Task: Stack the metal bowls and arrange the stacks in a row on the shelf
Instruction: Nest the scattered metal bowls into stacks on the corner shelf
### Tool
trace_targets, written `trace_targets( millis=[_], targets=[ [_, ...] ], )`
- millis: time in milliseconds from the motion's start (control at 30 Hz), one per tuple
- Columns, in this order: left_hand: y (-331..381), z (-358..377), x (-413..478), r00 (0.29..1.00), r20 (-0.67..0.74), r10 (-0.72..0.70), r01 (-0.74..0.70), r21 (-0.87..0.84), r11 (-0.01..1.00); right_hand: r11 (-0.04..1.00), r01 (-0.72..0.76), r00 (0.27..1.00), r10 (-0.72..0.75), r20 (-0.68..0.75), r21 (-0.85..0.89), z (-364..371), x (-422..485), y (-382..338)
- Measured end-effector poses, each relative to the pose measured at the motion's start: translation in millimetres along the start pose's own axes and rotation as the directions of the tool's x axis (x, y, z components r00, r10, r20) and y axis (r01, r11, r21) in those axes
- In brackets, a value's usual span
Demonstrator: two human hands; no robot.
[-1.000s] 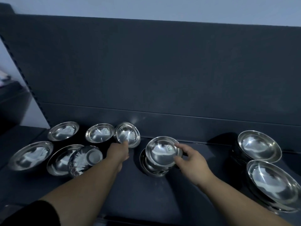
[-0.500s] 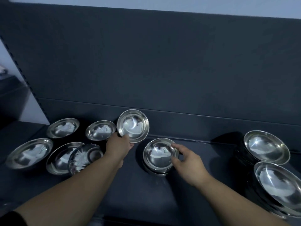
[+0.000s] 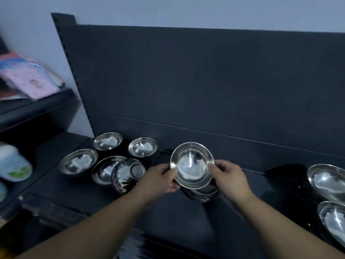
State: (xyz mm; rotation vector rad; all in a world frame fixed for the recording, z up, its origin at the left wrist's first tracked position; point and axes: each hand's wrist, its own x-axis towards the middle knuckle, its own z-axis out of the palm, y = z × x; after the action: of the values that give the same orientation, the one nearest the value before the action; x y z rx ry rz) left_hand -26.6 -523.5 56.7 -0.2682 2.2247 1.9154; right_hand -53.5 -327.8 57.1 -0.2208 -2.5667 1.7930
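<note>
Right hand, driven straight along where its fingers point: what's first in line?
The held bowl, which the right hand grips by the rim. Across it, probably the left hand; depth is unclear.

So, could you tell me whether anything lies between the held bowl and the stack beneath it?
Nothing visible does. The left hand and right hand grip the bowl by its rim, right above the stack; the overturned bowl lies off to the left.

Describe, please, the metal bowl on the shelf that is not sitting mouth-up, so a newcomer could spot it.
On the dark shelf, five shiny steel bowls cluster beside the left hand. The tipped-over steel bowl is nearest that hand; it alone shows its flat round base.
</note>
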Motion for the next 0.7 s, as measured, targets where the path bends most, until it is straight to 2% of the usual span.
trace_targets(
  millis=[67, 133, 167, 200, 267, 333, 433, 700],
  targets=[
    [-6, -15, -5, 0.982, -0.135, 0.131, -0.096, 0.243, 0.965, 0.999, -0.019, 1.0, 0.019, 0.003, -0.032, 4, -1, -1],
    [-13, -36, -8, 0.873, -0.359, 0.33, -0.104, 0.523, 0.846, 0.999, -0.032, 0.999, 0.032, -0.004, -0.043, 6, -2, -1],
    [-20, -49, -6, 0.809, -0.437, 0.393, -0.077, 0.584, 0.808, 0.998, -0.036, 0.999, 0.035, -0.007, -0.043, 6, -3, -2],
    [-27, -63, -2, 0.782, -0.491, 0.384, -0.009, 0.607, 0.795, 0.998, -0.04, 0.999, 0.04, -0.004, -0.044, 7, -3, -3],
    [-37, -85, 7, 0.795, -0.551, 0.254, 0.171, 0.606, 0.777, 0.998, -0.05, 0.999, 0.05, 0.004, -0.033, 8, -4, -3],
    [-41, -98, 15, 0.823, -0.558, 0.109, 0.286, 0.571, 0.77, 0.998, -0.056, 0.998, 0.056, 0.007, -0.02, 9, -5, -2],
    [-40, -102, 20, 0.857, -0.514, 0.028, 0.288, 0.524, 0.802, 0.997, -0.072, 0.997, 0.072, 0.011, -0.002, 8, -8, 0],
    [-26, -70, 14, 0.886, -0.426, 0.182, 0.059, 0.492, 0.869, 0.997, -0.078, 0.997, 0.078, -0.004, 0.02, 0, -7, 8]
  ],
)
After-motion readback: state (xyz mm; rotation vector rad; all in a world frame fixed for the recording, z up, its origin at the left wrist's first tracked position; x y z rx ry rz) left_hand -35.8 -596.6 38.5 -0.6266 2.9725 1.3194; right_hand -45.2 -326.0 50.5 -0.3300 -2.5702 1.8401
